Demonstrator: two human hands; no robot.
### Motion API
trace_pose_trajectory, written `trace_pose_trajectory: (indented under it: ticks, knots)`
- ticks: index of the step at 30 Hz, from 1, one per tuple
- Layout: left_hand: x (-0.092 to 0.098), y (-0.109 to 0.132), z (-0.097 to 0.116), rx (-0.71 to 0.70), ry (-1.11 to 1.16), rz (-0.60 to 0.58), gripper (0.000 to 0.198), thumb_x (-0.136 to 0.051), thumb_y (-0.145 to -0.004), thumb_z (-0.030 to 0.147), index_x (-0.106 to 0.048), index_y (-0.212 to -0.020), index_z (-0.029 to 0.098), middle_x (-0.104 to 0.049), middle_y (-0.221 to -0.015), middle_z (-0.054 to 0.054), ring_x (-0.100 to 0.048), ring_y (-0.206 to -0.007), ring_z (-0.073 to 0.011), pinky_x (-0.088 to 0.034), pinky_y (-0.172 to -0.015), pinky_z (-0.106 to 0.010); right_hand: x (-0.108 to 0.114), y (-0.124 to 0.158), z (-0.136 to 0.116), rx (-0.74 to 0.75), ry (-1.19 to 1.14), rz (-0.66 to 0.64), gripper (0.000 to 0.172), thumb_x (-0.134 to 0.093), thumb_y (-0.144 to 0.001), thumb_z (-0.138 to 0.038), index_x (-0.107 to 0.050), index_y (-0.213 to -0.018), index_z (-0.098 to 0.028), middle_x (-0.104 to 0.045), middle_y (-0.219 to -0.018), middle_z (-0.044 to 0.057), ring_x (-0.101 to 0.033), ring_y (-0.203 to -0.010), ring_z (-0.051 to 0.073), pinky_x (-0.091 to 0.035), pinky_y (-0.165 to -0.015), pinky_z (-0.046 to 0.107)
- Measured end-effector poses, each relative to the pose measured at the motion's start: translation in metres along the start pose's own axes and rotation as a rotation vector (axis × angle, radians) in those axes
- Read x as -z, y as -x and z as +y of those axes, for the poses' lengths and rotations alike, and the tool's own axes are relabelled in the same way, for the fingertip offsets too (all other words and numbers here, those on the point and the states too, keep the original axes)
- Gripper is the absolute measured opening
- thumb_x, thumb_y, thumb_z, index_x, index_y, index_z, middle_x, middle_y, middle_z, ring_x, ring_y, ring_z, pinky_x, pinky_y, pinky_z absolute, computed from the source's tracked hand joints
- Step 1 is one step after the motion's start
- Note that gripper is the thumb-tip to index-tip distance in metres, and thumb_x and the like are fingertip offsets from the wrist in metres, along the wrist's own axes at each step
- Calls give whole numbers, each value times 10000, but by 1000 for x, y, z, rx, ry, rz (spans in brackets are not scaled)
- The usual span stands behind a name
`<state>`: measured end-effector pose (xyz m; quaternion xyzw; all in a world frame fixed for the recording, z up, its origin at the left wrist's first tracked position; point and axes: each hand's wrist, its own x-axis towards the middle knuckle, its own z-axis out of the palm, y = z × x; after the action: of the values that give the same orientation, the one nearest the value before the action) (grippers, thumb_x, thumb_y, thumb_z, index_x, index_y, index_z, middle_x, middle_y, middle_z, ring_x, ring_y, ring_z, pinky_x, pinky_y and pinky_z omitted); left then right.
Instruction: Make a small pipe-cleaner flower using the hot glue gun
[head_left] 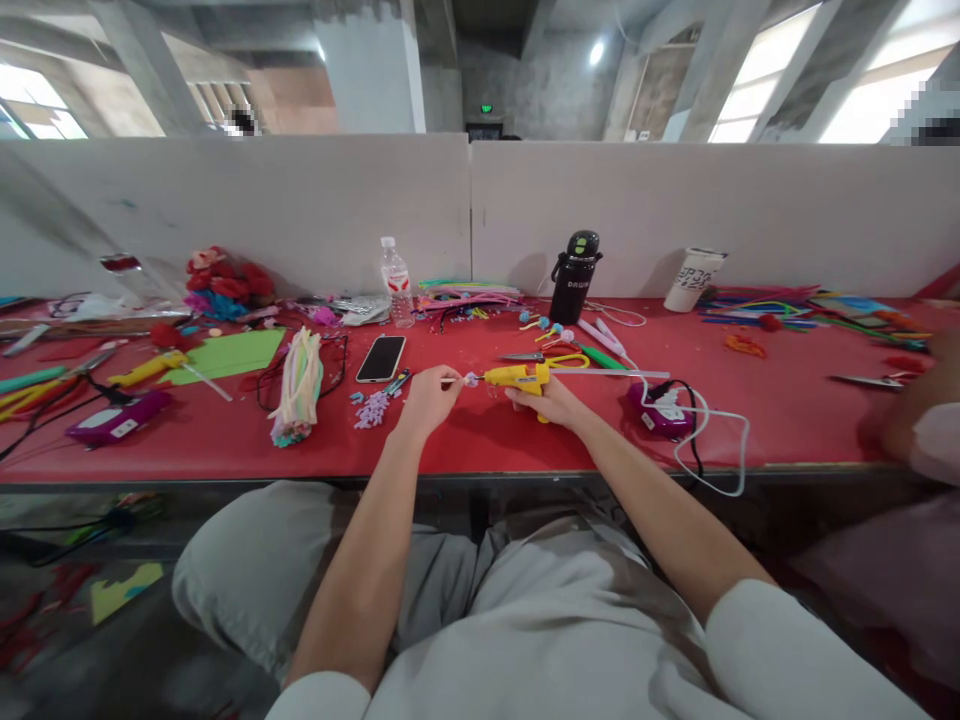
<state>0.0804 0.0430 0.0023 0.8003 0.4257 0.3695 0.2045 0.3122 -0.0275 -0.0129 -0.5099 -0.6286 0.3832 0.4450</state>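
Note:
My right hand (pixel 553 403) is closed round the handle of a yellow hot glue gun (pixel 517 377), with a clear glue stick (pixel 615 373) jutting out of its back. The nozzle points left, at or very near a small lilac piece (pixel 471 380) on the end of a thin pale stem. My left hand (pixel 433 396) pinches that stem between thumb and fingers. Just left of this hand lies a pile of small lilac pieces (pixel 372 409). A black-screened phone (pixel 381 359) rests behind the pile.
A bundle of pastel stems (pixel 300 385) lies left. Scissors (pixel 562 359), a black bottle (pixel 575 278) and a water bottle (pixel 396 283) stand or lie beyond my hands. A purple power socket (pixel 661 411) with loose cables sits right. A person's arm (pixel 919 400) is at far right.

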Motion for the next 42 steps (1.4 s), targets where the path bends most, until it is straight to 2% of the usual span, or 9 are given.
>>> trace_pose_trajectory:
  ticks: [7, 11, 22, 32, 42]
  knots:
    - [-4, 0, 1, -47, 29, -1, 166, -596, -834, 312, -699, -838, 182, -734, -823, -61, -680, -768, -184, -502, -705, -263, -3, 2, -1, 31, 41, -27, 326, -630, -816, -514, -639, -819, -188, -576, -619, -9, -503, -540, 112, -412, -486, 229]
    - [-3, 0, 2, -33, 26, -1, 167, -602, -828, 314, -701, -835, 180, -736, -820, -63, -682, -768, -185, -504, -705, -262, -3, 2, -3, 31, 77, -5, 338, -623, -817, -526, -657, -863, -193, -562, -594, -14, -466, -497, 106, -382, -448, 226]
    - [2, 1, 10, -9, 28, -6, 156, -607, -820, 306, -701, -820, 180, -739, -796, -56, -689, -756, -189, -497, -682, -263, -3, 0, 0, 60, 54, -18, 381, -615, -820, -521, -663, -1005, -191, -528, -580, -31, -451, -507, 100, -392, -471, 221]
    - [3, 1, 11, -7, 43, -5, 147, -614, -817, 301, -696, -811, 180, -740, -804, -58, -692, -767, -190, -508, -709, -273, -5, 2, -4, 10, 71, 1, 419, -626, -811, -501, -661, -1091, -193, -482, -556, -44, -387, -464, 87, -354, -424, 210]
    - [3, 1, 9, -6, 54, -9, 152, -609, -820, 307, -692, -816, 180, -741, -812, -61, -695, -782, -194, -513, -711, -278, -5, -1, -1, 81, 71, -4, 436, -624, -814, -461, -663, -1137, -172, -565, -673, -14, -416, -540, 89, -399, -498, 217]
